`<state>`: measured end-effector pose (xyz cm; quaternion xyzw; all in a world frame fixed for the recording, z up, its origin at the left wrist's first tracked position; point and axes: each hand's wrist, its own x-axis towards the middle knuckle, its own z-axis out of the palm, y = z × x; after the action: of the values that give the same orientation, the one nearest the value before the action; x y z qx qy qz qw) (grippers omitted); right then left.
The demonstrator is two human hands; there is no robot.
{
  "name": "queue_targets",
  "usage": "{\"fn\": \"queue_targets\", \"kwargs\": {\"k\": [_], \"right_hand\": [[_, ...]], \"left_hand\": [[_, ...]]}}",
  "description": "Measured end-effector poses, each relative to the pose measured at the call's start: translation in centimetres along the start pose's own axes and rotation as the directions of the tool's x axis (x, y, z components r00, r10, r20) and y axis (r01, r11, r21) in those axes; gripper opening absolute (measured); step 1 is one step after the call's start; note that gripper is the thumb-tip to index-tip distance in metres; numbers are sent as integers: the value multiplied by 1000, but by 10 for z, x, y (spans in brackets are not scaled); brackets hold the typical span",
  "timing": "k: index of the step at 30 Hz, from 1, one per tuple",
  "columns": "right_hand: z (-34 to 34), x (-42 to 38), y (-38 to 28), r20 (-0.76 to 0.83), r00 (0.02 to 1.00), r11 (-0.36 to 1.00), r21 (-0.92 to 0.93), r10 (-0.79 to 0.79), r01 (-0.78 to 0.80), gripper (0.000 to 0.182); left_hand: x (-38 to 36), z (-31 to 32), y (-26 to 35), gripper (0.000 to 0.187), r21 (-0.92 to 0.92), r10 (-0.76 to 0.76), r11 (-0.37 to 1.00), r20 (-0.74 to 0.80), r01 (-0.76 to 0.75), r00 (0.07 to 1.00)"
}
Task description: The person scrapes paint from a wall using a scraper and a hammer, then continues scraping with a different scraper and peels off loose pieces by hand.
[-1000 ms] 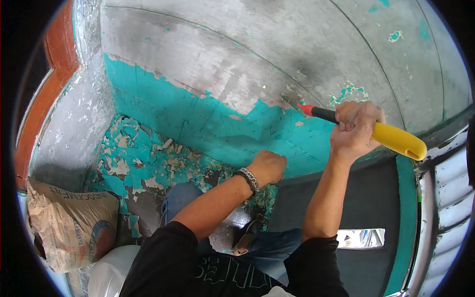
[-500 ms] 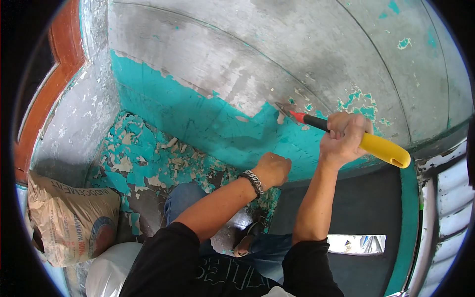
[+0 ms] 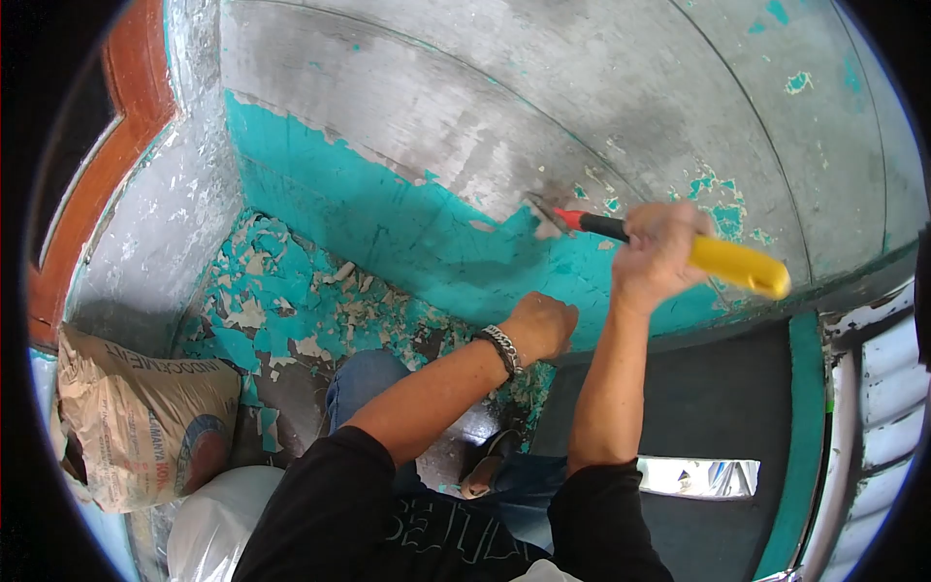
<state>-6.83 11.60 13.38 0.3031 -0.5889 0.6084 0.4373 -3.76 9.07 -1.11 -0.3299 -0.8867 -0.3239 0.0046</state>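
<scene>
Scraper (image 3: 603,227), yellow-handled and metal-bladed, clasped in the right hand (image 3: 656,254), had moved leftward near frame centre, a new pale patch (image 3: 549,231) shrinking the ragged-edged turquoise paint (image 3: 388,233), while the left hand (image 3: 540,326) curled below, its grip impossible to tell.

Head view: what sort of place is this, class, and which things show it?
Probably a building being renovated: turquoise paint covers only part of the grey wall, paint flakes litter the floor, and a sack printed INDOCEMENT stands nearby.
</scene>
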Motion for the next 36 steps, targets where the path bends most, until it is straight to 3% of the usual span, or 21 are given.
{"fn": "queue_targets", "kwargs": {"k": [3,10,13,16,18,24,27,31,33,34,36], "right_hand": [[6,1,-6,47,994,995,-9,95,-95,36],[4,-2,-5,75,993,996,-10,88,-88,35],[2,-5,-6,120,992,997,46,49,-55,34],[3,-10,5,81,994,997,6,72,-73,32],[-5,-11,10,188,965,983,32,-182,179,28],[2,-10,-9,159,986,998,-44,50,-44,31],[7,-10,-14,75,997,997,-75,-8,14,32],[-4,-14,1,87,994,987,-141,-65,77,32],[-7,-11,-6,-26,997,997,-37,68,-69,31],[-16,-12,10,98,993,993,-88,-65,74,27],[-11,-15,4,55,998,997,-64,-29,33,26]], "left_hand": [[0,-4,0,37,20,-19,1000,27,19,999],[-1,-6,2,37,8,-1,1000,23,1,1000],[-2,-7,5,37,12,-49,999,91,48,995],[1,-12,4,36,11,-26,1000,38,25,999],[1,-12,4,36,17,-64,998,119,62,991],[1,-9,3,36,24,-52,998,112,50,992],[1,-6,4,36,29,-48,999,100,46,994],[3,-10,2,37,32,-47,999,93,44,995],[3,-6,1,37,17,-50,999,68,49,996],[2,-4,2,37,15,-46,999,78,45,996],[2,-10,4,27,1,-42,999,50,42,998]]}}
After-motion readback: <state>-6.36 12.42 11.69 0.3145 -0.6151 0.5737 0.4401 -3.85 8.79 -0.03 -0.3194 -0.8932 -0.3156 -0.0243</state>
